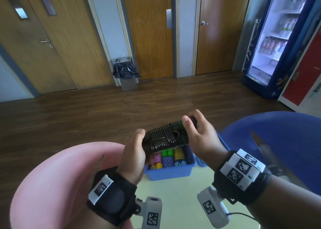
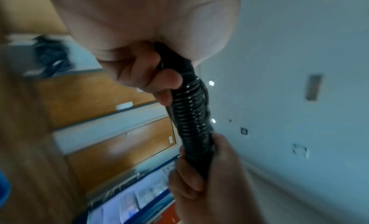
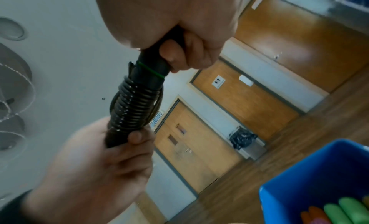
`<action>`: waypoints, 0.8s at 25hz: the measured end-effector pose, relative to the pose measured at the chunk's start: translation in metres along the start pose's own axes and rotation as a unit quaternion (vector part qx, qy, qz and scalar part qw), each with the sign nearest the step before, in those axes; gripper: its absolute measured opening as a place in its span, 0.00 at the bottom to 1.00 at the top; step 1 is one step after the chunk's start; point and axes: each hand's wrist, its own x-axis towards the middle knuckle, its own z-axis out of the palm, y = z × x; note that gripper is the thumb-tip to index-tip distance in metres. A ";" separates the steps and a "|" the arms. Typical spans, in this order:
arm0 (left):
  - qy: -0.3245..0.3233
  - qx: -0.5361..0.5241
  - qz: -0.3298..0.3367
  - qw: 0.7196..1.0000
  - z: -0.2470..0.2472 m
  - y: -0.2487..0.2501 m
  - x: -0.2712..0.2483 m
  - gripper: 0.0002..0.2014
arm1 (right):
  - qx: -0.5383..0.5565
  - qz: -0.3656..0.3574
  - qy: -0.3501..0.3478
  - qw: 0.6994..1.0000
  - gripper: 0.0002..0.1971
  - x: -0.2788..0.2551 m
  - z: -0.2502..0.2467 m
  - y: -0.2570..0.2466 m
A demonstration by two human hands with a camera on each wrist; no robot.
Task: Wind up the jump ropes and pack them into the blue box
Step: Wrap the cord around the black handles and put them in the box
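Observation:
A black jump rope (image 1: 165,138), its cord wound tightly round the two handles, hangs level in the air above the blue box (image 1: 171,172). My left hand (image 1: 134,150) grips its left end and my right hand (image 1: 196,133) grips the right end by a thin green ring. The coils show clearly on the rope (image 2: 191,115) in the left wrist view, and the rope (image 3: 135,104) with its green ring in the right wrist view. The blue box (image 3: 311,177) holds several wound ropes in pink, green, purple, yellow and blue.
The box stands on a pale green table (image 1: 182,202). A pink chair back (image 1: 55,181) is at the left and a blue chair back (image 1: 271,141) at the right. Beyond lie wood floor, doors, a bin (image 1: 126,72) and a drinks fridge (image 1: 276,42).

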 end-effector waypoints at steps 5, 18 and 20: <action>-0.082 0.077 0.063 0.992 0.036 0.007 0.000 0.14 | 0.177 0.114 -0.145 0.967 0.10 0.011 -0.056 0.016; -0.072 0.005 0.010 0.997 0.148 -0.016 -0.024 0.23 | 0.327 0.250 -0.119 0.904 0.14 0.027 -0.124 0.060; -0.048 -0.021 -0.001 0.999 0.153 -0.022 -0.024 0.25 | 0.316 0.277 -0.116 0.900 0.14 0.026 -0.126 0.064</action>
